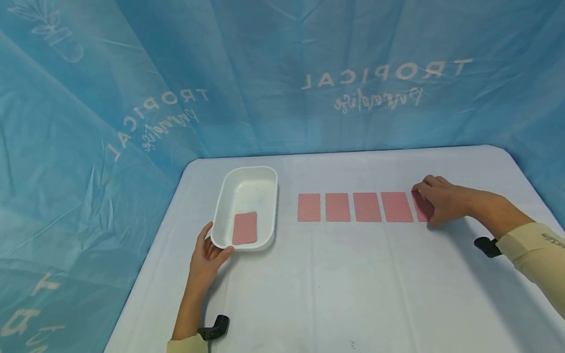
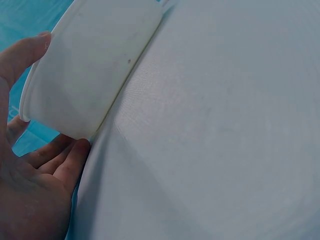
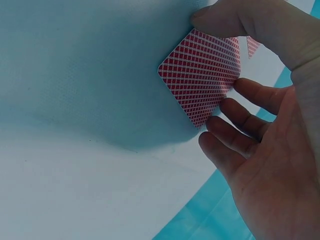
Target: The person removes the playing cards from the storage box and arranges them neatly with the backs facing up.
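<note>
My left hand (image 1: 207, 257) grips the near left corner of a white plastic tray (image 1: 253, 191), thumb at the rim and fingers along the outer wall. One red-patterned playing card (image 1: 244, 228) lies face down inside, toward the tray's near end. At the right end of a row of similar cards, my right hand (image 1: 448, 201) holds the last playing card (image 3: 197, 77) by its edges. The right wrist view has the thumb on one edge and the fingertips along the opposite one. That card lies close over the white cloth, partly covered by the hand in the head view.
Left of the right hand, several more face-down cards (image 1: 337, 207) lie spaced in a straight row on the white-covered table (image 1: 353, 284). Blue printed curtains (image 1: 273, 98) hang behind the table and along its sides.
</note>
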Tool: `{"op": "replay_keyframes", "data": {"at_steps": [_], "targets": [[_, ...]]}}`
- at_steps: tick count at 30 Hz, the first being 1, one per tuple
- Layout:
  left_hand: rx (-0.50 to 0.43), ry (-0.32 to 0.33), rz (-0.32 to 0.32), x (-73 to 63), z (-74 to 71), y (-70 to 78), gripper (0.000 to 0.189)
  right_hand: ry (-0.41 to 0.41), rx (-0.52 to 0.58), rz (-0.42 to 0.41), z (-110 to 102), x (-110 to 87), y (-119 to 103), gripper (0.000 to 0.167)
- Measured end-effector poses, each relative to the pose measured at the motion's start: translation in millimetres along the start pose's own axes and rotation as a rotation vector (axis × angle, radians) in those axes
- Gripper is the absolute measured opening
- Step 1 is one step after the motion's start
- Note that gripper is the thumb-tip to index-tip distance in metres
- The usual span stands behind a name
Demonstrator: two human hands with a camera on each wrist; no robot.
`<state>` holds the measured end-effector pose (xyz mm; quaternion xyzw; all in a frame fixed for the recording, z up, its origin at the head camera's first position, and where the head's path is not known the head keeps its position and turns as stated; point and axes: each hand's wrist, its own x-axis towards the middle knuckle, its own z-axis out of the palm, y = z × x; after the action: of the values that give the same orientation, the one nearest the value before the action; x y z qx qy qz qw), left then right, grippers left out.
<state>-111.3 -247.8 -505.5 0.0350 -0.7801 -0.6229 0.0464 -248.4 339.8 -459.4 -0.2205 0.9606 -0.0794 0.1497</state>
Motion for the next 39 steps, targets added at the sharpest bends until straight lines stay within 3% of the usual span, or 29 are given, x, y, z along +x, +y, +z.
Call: {"op": "replay_keyframes", "data": {"at_steps": [10, 16, 21, 25, 28, 31, 35, 39], "targets": [[-0.015, -0.002, 0.021, -1.3, -0.2, 2.2, 0.086, -0.005, -0.001, 0.002, -3, 0.2, -3, 0.099], [-0.014, -0.024, 0.019, -4.2, 1.4, 20.4, 0.087, 0.005, 0.021, -0.002, -12, 0.5, -9, 0.1], [0.002, -0.031, 0.03, -5.3, 4.9, 29.7, 0.087, 0.082, -0.018, 0.002, -25, 4.3, -17, 0.085], [-0.006, -0.013, 0.044, -3.3, 3.2, 20.4, 0.086, 0.136, -0.036, -0.007, -33, 10.8, -29, 0.075], [-0.002, -0.005, 0.071, -0.5, 1.8, 7.6, 0.086, 0.132, -0.038, -0.014, -34, 16.1, -40, 0.073], [0.006, -0.008, 0.079, -0.6, 1.1, 8.5, 0.086, 0.117, -0.032, -0.026, -34, 23.8, -50, 0.074], [0.005, -0.002, 0.052, 0.3, 0.7, 8.8, 0.087, 0.105, -0.022, -0.04, -36, 34.3, -67, 0.076], [0.0, 0.011, 0.042, 2.0, -1.3, -2.4, 0.086, 0.102, -0.018, -0.074, -40, 43.8, -90, 0.075]]}}
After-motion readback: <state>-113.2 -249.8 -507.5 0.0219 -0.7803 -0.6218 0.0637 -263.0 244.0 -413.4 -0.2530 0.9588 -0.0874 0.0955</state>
